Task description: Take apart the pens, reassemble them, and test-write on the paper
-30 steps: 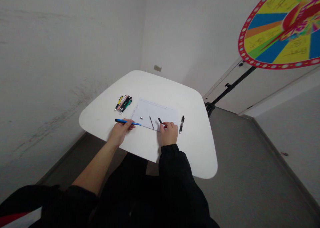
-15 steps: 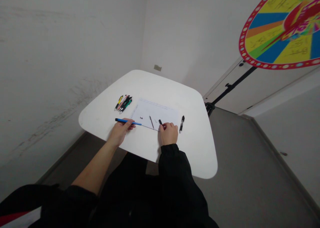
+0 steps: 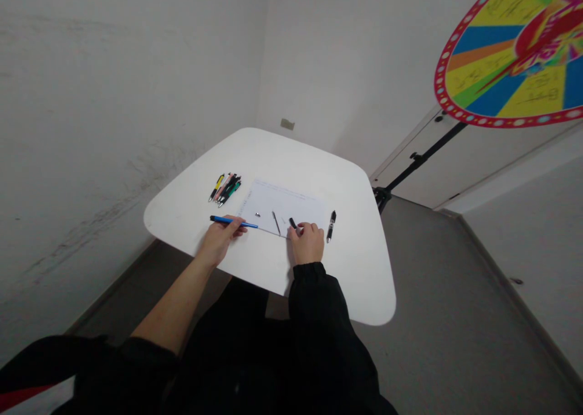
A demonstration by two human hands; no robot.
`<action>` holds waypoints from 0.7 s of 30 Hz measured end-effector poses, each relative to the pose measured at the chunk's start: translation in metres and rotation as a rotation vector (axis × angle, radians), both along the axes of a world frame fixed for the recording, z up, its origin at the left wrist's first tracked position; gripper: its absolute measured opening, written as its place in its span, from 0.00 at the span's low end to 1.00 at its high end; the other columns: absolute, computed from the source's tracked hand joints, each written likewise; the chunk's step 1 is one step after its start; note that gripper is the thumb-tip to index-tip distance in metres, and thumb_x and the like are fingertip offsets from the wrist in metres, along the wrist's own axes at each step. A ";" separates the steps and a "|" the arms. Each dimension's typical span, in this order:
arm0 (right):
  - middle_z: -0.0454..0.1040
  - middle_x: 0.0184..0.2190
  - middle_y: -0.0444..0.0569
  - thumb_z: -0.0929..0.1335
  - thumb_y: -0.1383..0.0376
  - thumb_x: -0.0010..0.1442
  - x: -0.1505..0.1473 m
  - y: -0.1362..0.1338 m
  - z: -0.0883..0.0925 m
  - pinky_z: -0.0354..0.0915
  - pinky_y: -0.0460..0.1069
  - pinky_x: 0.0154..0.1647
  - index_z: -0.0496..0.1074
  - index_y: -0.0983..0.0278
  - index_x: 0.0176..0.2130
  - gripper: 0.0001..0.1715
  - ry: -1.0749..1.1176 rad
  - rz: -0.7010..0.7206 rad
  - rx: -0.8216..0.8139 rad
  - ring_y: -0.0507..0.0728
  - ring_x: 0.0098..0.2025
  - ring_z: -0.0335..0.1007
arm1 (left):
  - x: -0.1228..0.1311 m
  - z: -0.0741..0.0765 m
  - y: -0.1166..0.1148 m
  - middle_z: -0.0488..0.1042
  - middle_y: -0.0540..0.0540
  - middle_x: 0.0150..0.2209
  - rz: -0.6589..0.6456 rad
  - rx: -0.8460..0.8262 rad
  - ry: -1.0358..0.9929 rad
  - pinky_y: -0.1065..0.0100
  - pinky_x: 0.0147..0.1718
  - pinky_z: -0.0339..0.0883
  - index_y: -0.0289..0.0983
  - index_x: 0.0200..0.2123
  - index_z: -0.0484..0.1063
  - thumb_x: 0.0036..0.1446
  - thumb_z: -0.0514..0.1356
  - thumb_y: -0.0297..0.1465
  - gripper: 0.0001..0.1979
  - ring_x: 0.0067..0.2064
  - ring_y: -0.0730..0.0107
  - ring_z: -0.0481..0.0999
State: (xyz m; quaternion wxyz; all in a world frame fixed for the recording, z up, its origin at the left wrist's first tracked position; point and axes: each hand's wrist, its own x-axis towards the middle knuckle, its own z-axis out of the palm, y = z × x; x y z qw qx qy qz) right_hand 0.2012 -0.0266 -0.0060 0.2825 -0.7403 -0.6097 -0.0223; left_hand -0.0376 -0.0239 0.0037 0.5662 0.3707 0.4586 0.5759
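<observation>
Blue pen lies on the bench, pinched under the left hand's fingertips. The right hand pinches a small black piece on the paper. A thin refill lies between the hands, and a black pen lies just right of the right hand.

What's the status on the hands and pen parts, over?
Left hand grips blue pen. Right hand pinches small black part over paper. Black pen beside it, untouched.
</observation>
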 end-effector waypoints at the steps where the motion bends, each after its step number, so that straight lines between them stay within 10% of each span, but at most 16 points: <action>1: 0.76 0.38 0.55 0.69 0.59 0.63 0.000 0.000 0.000 0.57 0.54 0.45 0.78 0.67 0.43 0.15 0.005 0.006 0.017 0.63 0.42 0.63 | 0.000 0.000 0.000 0.78 0.45 0.29 0.000 0.001 0.001 0.66 0.35 0.69 0.33 0.33 0.76 0.35 0.74 0.53 0.31 0.33 0.65 0.78; 14: 0.74 0.37 0.52 0.64 0.59 0.71 -0.025 -0.013 0.006 0.66 0.52 0.47 0.74 0.63 0.50 0.15 -0.063 0.710 0.183 0.59 0.42 0.68 | -0.003 -0.006 0.000 0.80 0.43 0.28 -0.097 -0.005 0.141 0.65 0.35 0.71 0.33 0.35 0.78 0.40 0.72 0.53 0.30 0.31 0.64 0.78; 21: 0.73 0.33 0.51 0.63 0.59 0.71 -0.036 -0.018 0.006 0.63 0.51 0.39 0.75 0.62 0.40 0.14 -0.193 0.764 0.205 0.57 0.38 0.67 | -0.007 -0.013 0.002 0.82 0.43 0.30 -0.263 0.070 0.323 0.63 0.36 0.73 0.35 0.36 0.80 0.50 0.68 0.51 0.24 0.33 0.61 0.80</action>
